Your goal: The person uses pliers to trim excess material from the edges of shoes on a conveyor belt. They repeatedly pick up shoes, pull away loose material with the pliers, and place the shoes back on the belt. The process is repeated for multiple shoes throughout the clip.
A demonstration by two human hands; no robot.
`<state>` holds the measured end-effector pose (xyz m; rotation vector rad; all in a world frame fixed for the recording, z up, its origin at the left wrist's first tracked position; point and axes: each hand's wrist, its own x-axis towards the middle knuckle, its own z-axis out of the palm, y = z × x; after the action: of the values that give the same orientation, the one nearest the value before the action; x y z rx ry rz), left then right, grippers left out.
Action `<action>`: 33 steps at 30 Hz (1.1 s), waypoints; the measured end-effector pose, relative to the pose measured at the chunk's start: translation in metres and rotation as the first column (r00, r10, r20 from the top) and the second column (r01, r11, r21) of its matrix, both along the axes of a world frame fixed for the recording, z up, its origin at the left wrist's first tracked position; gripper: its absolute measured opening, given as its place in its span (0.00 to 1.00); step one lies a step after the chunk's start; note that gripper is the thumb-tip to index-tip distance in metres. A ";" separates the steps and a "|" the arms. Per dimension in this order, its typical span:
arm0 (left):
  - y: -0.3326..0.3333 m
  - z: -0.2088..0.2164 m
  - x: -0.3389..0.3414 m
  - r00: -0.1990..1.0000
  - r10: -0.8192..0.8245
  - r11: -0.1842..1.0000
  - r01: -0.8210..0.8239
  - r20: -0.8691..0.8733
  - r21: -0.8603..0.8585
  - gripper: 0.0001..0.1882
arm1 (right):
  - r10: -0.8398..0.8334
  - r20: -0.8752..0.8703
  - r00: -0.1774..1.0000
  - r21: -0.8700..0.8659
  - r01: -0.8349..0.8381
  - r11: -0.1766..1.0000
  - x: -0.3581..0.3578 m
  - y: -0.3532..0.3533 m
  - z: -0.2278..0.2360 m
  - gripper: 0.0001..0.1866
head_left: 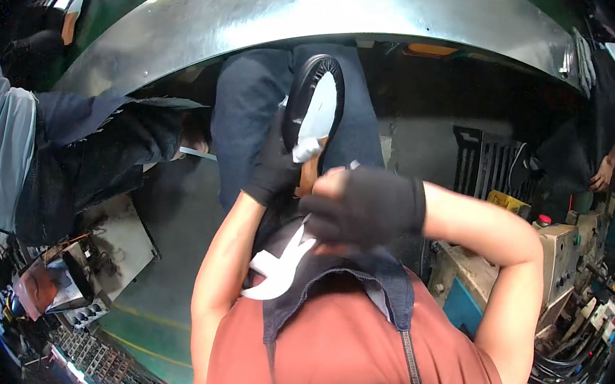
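Observation:
A black shoe upper [302,104] stands sole side up over my lap, its edge gathered in pleats round a white insole [320,109] with a brown heel part. Wrapped round its near side is my left hand [275,163], in a black glove with white-covered fingertips. My right hand [368,208], also black-gloved and smeared by motion, is close to the shoe's heel end, fingers curled. From its fingers hangs a white curved piece [275,273], thin and flat, in front of my apron. What else the right fingers touch is hidden.
A shiny metal bench edge [324,7] curves across beyond my knees. Other people sit at left and right; one person's hand [602,174] shows at far right. Machine boxes [556,254] and cables stand on my right, a grey board [116,248] on the left.

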<state>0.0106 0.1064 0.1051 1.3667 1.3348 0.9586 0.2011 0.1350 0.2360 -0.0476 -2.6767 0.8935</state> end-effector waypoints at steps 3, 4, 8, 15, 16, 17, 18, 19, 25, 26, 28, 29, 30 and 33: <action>-0.012 -0.023 -0.012 0.978 -0.193 0.979 0.197 -0.084 0.045 0.49 | -0.385 0.312 0.869 0.011 0.402 0.916 0.033 0.030 -0.075 0.18; -0.012 -0.031 -0.016 0.968 -0.214 0.975 0.219 -0.130 0.027 0.54 | -0.364 0.448 0.817 0.055 0.381 0.923 0.036 0.027 -0.071 0.18; -0.008 0.018 -0.012 0.951 -0.232 0.937 0.275 0.206 -0.215 0.45 | -0.368 0.437 0.821 0.045 0.388 0.920 0.048 0.017 -0.079 0.16; 0.014 -0.021 0.011 0.915 0.307 0.942 -0.253 0.261 -0.222 0.26 | -0.425 0.656 0.623 -0.311 0.737 0.600 0.094 -0.007 -0.062 0.23; 0.019 -0.009 0.011 0.939 0.281 0.950 -0.242 0.198 -0.199 0.25 | -0.411 0.662 0.627 -0.319 0.732 0.603 0.092 -0.006 -0.053 0.23; 0.018 -0.002 0.012 0.958 0.254 0.956 -0.227 0.133 -0.188 0.24 | -0.391 0.674 0.627 -0.330 0.729 0.600 0.089 -0.008 -0.042 0.22; 0.016 0.006 0.012 0.972 0.225 0.961 -0.211 0.064 -0.178 0.23 | -0.391 0.610 0.689 -0.392 0.691 0.607 0.075 -0.006 -0.024 0.21; 0.015 0.014 0.013 0.965 0.246 0.942 -0.217 0.088 -0.255 0.21 | -0.393 0.531 0.751 -0.445 0.642 0.625 0.056 0.002 -0.004 0.21; 0.009 0.004 -0.012 0.910 -0.398 0.900 0.412 0.115 -0.140 0.31 | -0.374 0.096 0.923 -0.157 0.385 0.909 0.025 0.027 -0.032 0.18; 0.007 0.007 -0.014 0.913 -0.393 0.902 0.406 0.113 -0.144 0.34 | -0.439 0.422 0.793 -0.280 0.574 0.769 0.024 0.026 -0.037 0.19; -0.009 0.012 -0.009 0.998 -0.067 0.989 0.067 -0.002 -0.131 0.37 | -0.464 0.513 0.722 -0.265 0.648 0.714 0.033 0.017 -0.037 0.22; -0.013 0.015 -0.010 0.999 -0.040 0.994 0.036 -0.028 -0.102 0.37 | -0.532 0.542 0.651 -0.237 0.726 0.646 0.033 0.001 -0.037 0.24; -0.009 0.017 -0.008 0.998 -0.033 0.998 0.030 -0.046 -0.062 0.37 | -0.552 0.576 0.603 -0.436 0.798 0.417 0.038 -0.018 -0.053 0.25; -0.016 0.025 -0.008 0.990 0.059 0.979 -0.032 0.129 -0.202 0.37 | -0.552 0.675 0.490 -0.664 0.729 -0.165 0.044 -0.078 -0.112 0.27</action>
<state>0.0028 0.0904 0.1299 1.1047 1.3264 0.9051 0.2451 0.0570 0.1237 -1.6815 -1.2010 1.8698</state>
